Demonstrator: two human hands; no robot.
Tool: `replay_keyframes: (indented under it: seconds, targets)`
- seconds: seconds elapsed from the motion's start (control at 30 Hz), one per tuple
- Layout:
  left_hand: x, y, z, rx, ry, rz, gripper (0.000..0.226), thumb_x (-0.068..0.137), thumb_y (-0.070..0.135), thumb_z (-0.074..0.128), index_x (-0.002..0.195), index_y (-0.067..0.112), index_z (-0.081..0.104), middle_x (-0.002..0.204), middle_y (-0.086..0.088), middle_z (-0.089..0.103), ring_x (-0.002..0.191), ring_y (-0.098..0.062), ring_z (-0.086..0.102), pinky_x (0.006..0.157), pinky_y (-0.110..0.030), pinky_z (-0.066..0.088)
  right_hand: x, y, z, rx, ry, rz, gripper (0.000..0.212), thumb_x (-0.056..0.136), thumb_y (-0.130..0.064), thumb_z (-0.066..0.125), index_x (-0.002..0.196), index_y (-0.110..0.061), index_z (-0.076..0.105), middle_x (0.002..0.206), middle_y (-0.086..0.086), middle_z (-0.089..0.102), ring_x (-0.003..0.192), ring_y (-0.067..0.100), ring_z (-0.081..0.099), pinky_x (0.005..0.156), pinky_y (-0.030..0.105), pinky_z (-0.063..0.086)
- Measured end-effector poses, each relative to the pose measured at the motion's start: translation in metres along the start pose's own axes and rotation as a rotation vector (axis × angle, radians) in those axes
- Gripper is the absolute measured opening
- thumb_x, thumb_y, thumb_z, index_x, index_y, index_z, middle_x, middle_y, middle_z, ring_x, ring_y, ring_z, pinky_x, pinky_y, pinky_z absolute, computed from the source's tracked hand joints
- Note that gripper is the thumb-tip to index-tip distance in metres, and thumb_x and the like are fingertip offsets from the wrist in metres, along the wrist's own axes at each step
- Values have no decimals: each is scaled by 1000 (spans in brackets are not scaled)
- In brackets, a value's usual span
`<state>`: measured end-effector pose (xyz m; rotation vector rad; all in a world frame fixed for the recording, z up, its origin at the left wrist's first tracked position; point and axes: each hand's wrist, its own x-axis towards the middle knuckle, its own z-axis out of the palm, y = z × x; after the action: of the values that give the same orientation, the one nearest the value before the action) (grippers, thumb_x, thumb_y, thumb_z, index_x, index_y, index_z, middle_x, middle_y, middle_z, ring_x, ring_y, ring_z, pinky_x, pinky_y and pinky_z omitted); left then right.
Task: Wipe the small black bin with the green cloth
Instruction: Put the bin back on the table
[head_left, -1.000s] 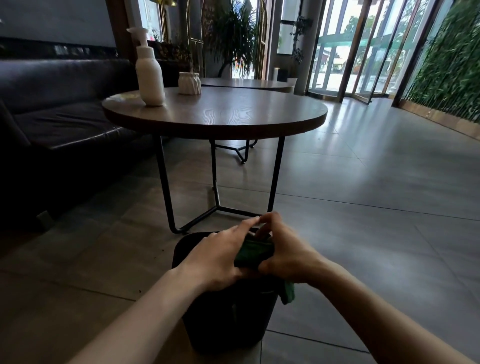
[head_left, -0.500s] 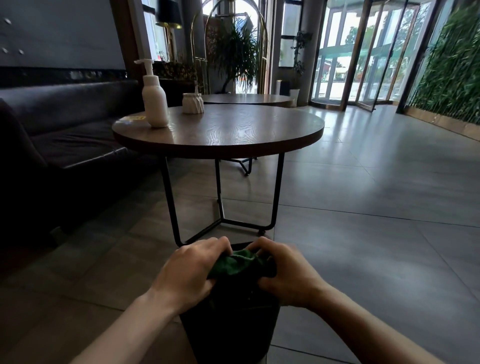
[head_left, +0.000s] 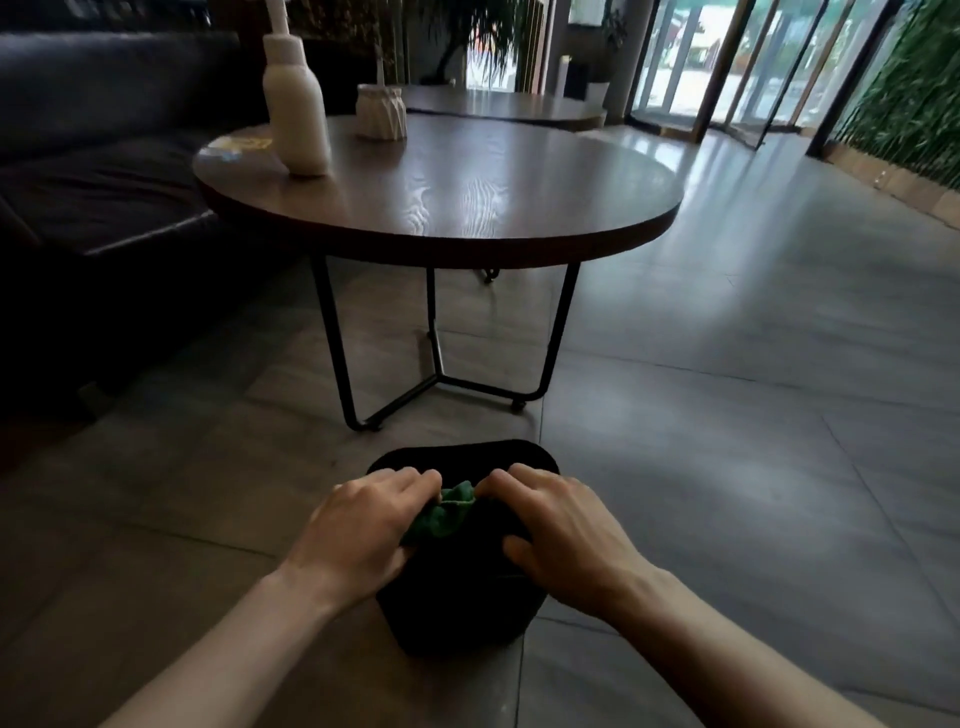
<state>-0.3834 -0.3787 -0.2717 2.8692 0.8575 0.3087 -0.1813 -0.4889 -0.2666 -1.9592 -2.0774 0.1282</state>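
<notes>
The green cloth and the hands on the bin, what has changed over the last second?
The green cloth went from draped over the small black bin's right side to bunched on its top between both hands. The left hand still grips it; the right hand spread over the bin top, fingertips at the cloth. The camera shifted. The bin stayed on the floor by the round table.

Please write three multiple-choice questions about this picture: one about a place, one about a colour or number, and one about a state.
1. Where is the black bin?
A. on the floor
B. on the round table
C. on the sofa

2. What colour is the cloth?
A. white
B. green
C. red

3. How is the cloth?
A. spread flat
B. hanging from the table
C. bunched between both hands

Key:
1 A, it stands on the floor tiles, nearer than the round table.
2 B, green shows between the fingers.
3 C, the left hand and right hand grip it on the bin.
</notes>
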Motion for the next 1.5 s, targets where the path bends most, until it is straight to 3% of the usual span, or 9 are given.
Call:
replay_keyframes:
  seconds: [0.2,0.4,0.57,0.83,0.97,1.1,1.23,1.37,1.5]
  targets:
    - [-8,12,-55,26,-101,44,65,49,6,84,106,26,61,89,11,66,80,-16,69,56,-31,56,-8,-37,-52,-38,-132,47,52,86,-17,61,137,-23,51,118,0,61,109,26,59,85,42,53]
    - [-11,40,-150,64,-142,55,68,39,7,89,102,19,69,83,5,69,68,-21,68,55,-29,56,-7,-77,-137,-142,-161,11,44,87,-14,56,130,-20,54,108,1,59,96,27,59,70,42,53]
    - [-7,71,-259,87,-118,79,63,43,8,89,102,20,69,84,4,70,69,-21,68,60,-30,57,-8,-112,-239,-177,-135,-26,43,73,-14,79,114,-18,66,86,-1,63,72,22,62,53,33,52]
    - [-21,152,-420,32,-89,33,64,42,5,86,102,21,69,88,5,70,76,-19,70,61,-27,57,-40,-165,-407,-155,-102,-29,38,81,-22,75,116,-20,60,94,-1,65,77,21,64,57,33,55]
    - [-22,188,-482,8,-72,15,68,37,6,85,101,26,69,89,12,69,78,-12,71,60,-23,56,-64,-181,-475,-137,-65,-11,42,75,-24,77,113,-23,61,90,-4,64,75,19,64,54,31,54]
    - [-22,216,-518,-6,-76,-4,66,38,12,81,99,31,66,89,18,66,81,-8,70,58,-20,54,-81,-188,-518,-136,-45,26,39,68,-29,82,103,-28,63,84,-9,62,70,14,64,46,27,48]
    - [-8,234,-535,13,-66,-9,55,64,8,69,114,30,62,105,14,66,101,-11,66,78,-26,55,-85,-179,-543,-92,-10,50,26,84,-24,69,108,-25,60,92,-3,64,78,21,66,52,32,48]
    - [14,237,-543,5,-21,32,55,52,7,78,98,32,62,87,16,65,80,-7,67,71,-22,54,-74,-164,-555,-86,36,61,26,89,-21,61,114,-24,58,98,-2,64,86,23,66,56,32,39]
    - [39,226,-536,-12,-43,36,50,63,11,78,103,34,59,92,17,65,86,-7,67,69,-23,54,-54,-142,-551,-49,51,78,27,97,-23,50,124,-26,51,111,-2,60,99,22,61,66,34,45]
